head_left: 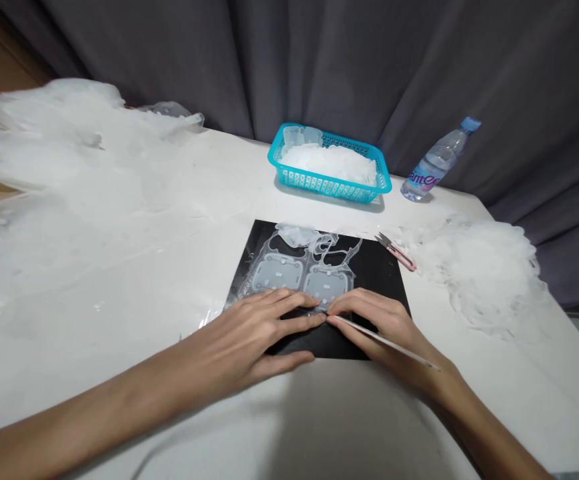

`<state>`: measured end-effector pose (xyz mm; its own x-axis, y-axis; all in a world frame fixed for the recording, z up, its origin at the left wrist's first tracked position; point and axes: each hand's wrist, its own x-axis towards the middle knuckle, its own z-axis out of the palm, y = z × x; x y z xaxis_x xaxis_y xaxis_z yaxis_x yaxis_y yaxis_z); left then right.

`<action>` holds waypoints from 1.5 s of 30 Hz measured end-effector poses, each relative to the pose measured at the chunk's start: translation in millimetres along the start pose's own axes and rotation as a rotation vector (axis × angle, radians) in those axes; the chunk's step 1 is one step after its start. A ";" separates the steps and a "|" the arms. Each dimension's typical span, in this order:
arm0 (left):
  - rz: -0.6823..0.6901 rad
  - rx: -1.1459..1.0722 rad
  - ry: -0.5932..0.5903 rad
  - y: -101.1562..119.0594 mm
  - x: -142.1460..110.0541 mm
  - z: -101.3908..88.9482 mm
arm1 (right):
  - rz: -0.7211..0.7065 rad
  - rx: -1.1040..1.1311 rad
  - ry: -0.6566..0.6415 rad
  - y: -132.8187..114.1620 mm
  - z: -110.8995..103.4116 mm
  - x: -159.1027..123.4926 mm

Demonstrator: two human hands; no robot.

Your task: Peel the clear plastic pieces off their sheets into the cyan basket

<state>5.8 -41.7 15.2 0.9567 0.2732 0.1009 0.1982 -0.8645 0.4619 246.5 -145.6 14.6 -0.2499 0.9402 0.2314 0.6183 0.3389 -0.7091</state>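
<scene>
Left hand: my left hand [269,320] lies palm down over the near left part of the clear sheet [279,273]. Fingers spread a little, pinching nothing; thumb well apart, its tip by the near edge of the black mat [379,267].
Right hand: my right hand [376,317] has its fingers closed, pinching a thin white stick [389,345] between thumb and fingers. One end sits at my fingertips, the other slants near and right across the hand.
Fingertips: both hands nearly meet at the near edge of the sheet. Cannot tell whether they touch.
Clear sheet: on the mat, two rounded greyish panels side by side, small marks in each. Looping strips at its far side; a crumpled whitish piece [296,235] lies at the far left of these.
Mat: flat on the white table [209,400], set a little askew.
Snips: pink-handled snips [402,257] at the mat's far right corner, blades pointing far left.
Basket: blue basket [329,189] beyond the mat, holding whitish translucent pieces [332,162].
Bottle: clear bottle [432,165], blue cap, standing right of the basket.
Left pile: large heap of translucent sheets [69,147], far left.
Right pile: smaller translucent heap [494,267], right of the snips.
Backdrop: dark grey curtain [319,67] behind the table.
</scene>
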 end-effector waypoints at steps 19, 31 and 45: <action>-0.060 -0.133 -0.012 -8.5 -2.3 2.9 | -0.163 -0.234 0.061 0.8 -0.4 -1.3; -0.141 -0.152 -0.090 -8.4 -0.8 -2.2 | -0.316 -0.752 0.051 10.6 19.2 -9.6; -0.210 -0.235 -0.114 -5.3 -1.7 -7.9 | 0.014 -0.528 0.500 45.3 -31.8 48.9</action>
<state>1.5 -34.3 19.5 0.9205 0.3745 -0.1112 0.3515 -0.6699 0.6540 285.9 -83.2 15.0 0.0533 0.8050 0.5908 0.9277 0.1790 -0.3276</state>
